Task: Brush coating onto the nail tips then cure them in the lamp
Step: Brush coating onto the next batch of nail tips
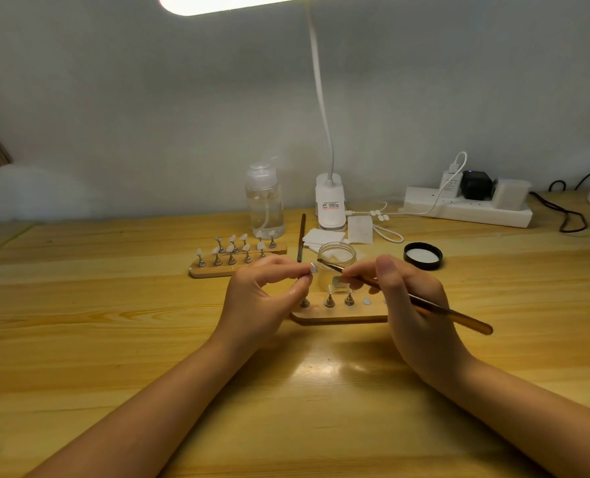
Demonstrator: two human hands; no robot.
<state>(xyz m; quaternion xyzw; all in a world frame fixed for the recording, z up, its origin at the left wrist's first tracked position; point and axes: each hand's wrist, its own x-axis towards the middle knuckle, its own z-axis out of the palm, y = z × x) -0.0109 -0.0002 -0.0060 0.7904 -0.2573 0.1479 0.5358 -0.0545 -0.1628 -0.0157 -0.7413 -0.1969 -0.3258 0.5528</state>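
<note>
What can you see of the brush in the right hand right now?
The brush is slim, with a long amber-brown translucent handle and a dark, fine tip. The right hand grips it like a pen. It slants from lower right up to the left, its tip at the open glass jar, just beside the nail tip pinched by the left hand.

Wooden table (114,339) under everything. Far centre: clear pump bottle (265,201), white clip desk lamp (329,201) just right of it. Far right: white power strip (473,210) with plugged chargers, black cable (562,212) trailing beyond.
</note>
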